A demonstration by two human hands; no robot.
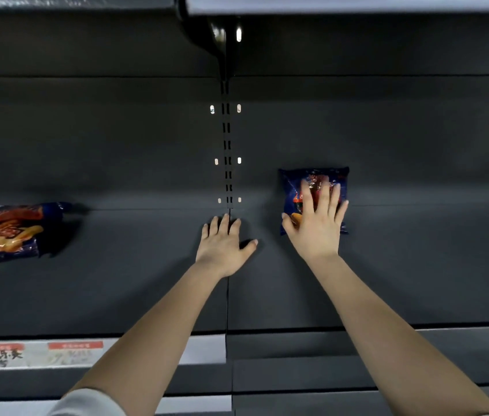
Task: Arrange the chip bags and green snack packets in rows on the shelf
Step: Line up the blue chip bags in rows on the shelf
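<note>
Right now, the right hand (315,223) lies flat against the front of a blue chip bag (291,187), its 4 fingers straight and slightly spread, the thumb stretched out to the left over the bag's lower corner. That bag sits at the far side of the dark shelf (117,280), right of the centre seam, with its top edge rising in front of the back panel; whether it leans on the panel cannot be told. The left hand (222,244) rests palm down on the bare shelf, just left of the bag and apart from it, its fingers straight and close together, pointing at the foot of the slotted upright (226,145), and its thumb spread out to the right. A 2nd chip bag (9,232), blue with orange chips printed on it, lies tilted on its back at the far left of the shelf, well apart from both hands. Along the near edge on the left, 2 price labels (36,354) with red headers sit in the front rail. A pale sleeve (87,403) shows at the bottom of the left arm.
</note>
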